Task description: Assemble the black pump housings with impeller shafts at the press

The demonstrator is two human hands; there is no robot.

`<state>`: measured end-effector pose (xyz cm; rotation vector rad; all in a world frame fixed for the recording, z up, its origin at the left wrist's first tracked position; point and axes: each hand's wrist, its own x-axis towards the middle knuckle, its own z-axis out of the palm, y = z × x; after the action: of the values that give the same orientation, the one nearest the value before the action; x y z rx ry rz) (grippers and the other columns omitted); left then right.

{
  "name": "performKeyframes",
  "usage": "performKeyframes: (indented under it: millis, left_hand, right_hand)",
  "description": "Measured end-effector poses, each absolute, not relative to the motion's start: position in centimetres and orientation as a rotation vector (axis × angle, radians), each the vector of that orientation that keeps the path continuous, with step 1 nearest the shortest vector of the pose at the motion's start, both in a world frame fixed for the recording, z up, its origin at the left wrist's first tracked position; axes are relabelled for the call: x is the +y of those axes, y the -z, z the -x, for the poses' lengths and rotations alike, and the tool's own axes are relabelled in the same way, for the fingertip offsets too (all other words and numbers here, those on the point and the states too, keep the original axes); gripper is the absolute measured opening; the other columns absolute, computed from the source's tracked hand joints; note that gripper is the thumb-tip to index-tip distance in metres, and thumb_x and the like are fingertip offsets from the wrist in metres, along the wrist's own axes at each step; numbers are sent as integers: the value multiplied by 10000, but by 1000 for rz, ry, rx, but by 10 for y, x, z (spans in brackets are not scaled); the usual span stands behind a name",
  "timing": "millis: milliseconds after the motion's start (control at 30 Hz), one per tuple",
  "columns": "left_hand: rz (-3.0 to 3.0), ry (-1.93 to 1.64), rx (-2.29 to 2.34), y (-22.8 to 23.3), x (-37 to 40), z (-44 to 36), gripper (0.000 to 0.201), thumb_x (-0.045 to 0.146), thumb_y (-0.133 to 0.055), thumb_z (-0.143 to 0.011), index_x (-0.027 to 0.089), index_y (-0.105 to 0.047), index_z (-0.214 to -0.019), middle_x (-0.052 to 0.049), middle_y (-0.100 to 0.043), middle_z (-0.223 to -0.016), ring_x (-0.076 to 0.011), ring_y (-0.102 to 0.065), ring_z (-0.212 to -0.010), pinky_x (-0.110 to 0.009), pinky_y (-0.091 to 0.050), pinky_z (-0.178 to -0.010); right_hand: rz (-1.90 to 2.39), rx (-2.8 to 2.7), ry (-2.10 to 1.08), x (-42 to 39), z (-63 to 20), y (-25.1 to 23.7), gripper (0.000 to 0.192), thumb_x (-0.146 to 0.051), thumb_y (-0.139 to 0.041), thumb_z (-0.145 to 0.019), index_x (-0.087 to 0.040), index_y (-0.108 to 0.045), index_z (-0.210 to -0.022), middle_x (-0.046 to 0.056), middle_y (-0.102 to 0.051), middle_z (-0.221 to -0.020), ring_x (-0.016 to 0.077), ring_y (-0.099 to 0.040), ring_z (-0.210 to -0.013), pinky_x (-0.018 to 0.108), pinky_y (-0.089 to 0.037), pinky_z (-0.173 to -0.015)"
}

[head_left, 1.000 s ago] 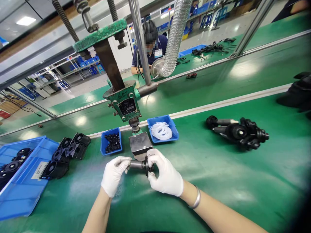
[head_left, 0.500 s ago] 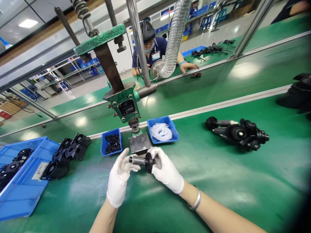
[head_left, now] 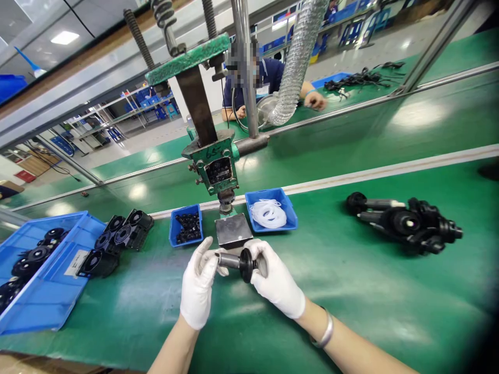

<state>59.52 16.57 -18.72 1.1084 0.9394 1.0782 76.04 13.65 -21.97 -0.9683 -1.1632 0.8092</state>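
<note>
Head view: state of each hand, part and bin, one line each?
left hand: gloved, fingertips on shaft end
right hand: gloved, gripping the flange end
shaft part: held off the table, lying sideways
press block: bare, nothing on it
small bin: holds black parts
ring bin: holds white rings

Press: green press (head_left: 212, 156) upright above a grey block (head_left: 233, 230)
Small bins: black parts (head_left: 186, 229); white rings (head_left: 268, 213)
Left: big blue tray (head_left: 47, 291), black housings (head_left: 117, 241)
Right: black assemblies (head_left: 405, 223) on the desk (head_left: 370, 291)
</note>
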Motion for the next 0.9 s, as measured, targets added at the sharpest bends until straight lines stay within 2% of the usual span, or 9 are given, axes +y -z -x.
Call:
performKeyframes:
  millis: [100,200,433,567,667,733,800,900]
  left_hand:
    - [-1124,-1093,831,189,164,-591,650,337,-777,-753,207,-515,-1334,-98,-662,-1077,-152,-635,-723,-302,-525,-739]
    - [-1135,-1074,798,189,164,-590,641,336,-771,-762,209,-518,-1337,-122,-639,-1166,-165,-645,-773,-311,-533,-759]
    - [-1185,-1074,864,192,169,-590,544,294,-718,-824,187,-528,-1322,-120,-664,-1112,-197,-661,-862,-291,-549,-724]
    - [-1258,-1060,799,196,167,-587,510,301,-689,-843,212,-541,-1322,-127,-630,-1227,-243,-636,-1028,-312,-552,-801]
    - [-1369,-1066,886,195,167,-586,451,319,-689,-848,218,-584,-1275,-115,-618,-1252,-250,-600,-1125,-338,-513,-931]
    - [-1447,-1089,962,195,169,-585,337,314,-723,-819,214,-666,-1136,-92,-636,-1193,-240,-601,-1112,-335,-500,-952]
    - [-1477,-1117,994,194,174,-581,231,304,-763,-778,210,-710,-983,-64,-653,-1100,-215,-621,-1030,-306,-516,-900]
    - [-1357,-1203,987,190,184,-572,226,294,-796,-747,206,-718,-940,-37,-663,-966,-155,-628,-859,-250,-522,-801]
  right_hand:
    - [939,-1166,-803,136,-762,217,212,-176,-547,-709,-240,-382,-826,12,-437,-834,179,-477,-763,305,-470,-745]
    - [917,-1165,-786,135,-763,217,216,-158,-544,-711,-240,-381,-827,13,-434,-848,176,-477,-772,304,-465,-751]
    - [911,-1170,-796,135,-762,218,222,-146,-551,-713,-240,-387,-829,17,-440,-844,181,-476,-771,310,-470,-743]
    - [886,-1164,-797,135,-761,218,224,-135,-548,-702,-239,-396,-829,17,-449,-846,181,-475,-766,306,-470,-731]
    - [906,-1167,-797,134,-761,219,236,-124,-546,-695,-237,-389,-830,20,-448,-845,182,-474,-774,310,-468,-741]
    - [913,-1179,-799,134,-761,220,240,-117,-540,-690,-237,-387,-831,18,-444,-845,180,-474,-778,306,-466,-744]
    - [911,-1188,-795,135,-761,221,246,-106,-531,-678,-237,-392,-833,14,-440,-849,176,-473,-778,299,-462,-748]
    - [893,-1173,-790,136,-761,223,257,-91,-518,-660,-237,-401,-837,9,-440,-851,170,-471,-770,290,-455,-747]
